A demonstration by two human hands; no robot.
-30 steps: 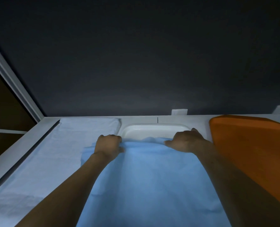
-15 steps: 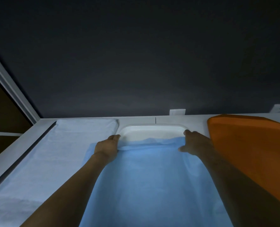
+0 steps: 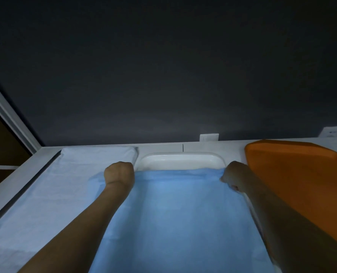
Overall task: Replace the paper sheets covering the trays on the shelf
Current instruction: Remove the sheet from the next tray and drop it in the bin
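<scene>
A white tray (image 3: 181, 161) lies in the middle of the white shelf (image 3: 203, 146), and a blue sheet (image 3: 183, 213) covers most of it. Only the far end of the tray, at 12 o'clock, is bare. The sheet runs from there down to 6 o'clock, at the bottom of the view. It sinks a little into the tray and has soft folds along its sides. The left hand (image 3: 119, 173) is at the sheet's far left corner, at about 10 o'clock from the sheet's middle. It is curled into a tight fist with its back up. Its fingers bend down over the sheet's edge and hold it, though the fingertips are hidden. The right hand (image 3: 234, 177) is at the far right corner, at about 2 o'clock. It is curled too and pinches the edge of the sheet by the tray's side. Both bare arms reach up from the bottom of the view, one along each side of the sheet. At 9 o'clock from the white tray lies a white paper sheet (image 3: 55, 194), spread flat over a long shape. At 3 o'clock sits an orange tray (image 3: 301, 174), close beside the right arm. Behind the shelf, at 12 o'clock, stands a dark wall (image 3: 163, 75) with a small white wall plate (image 3: 209, 137) on it.
</scene>
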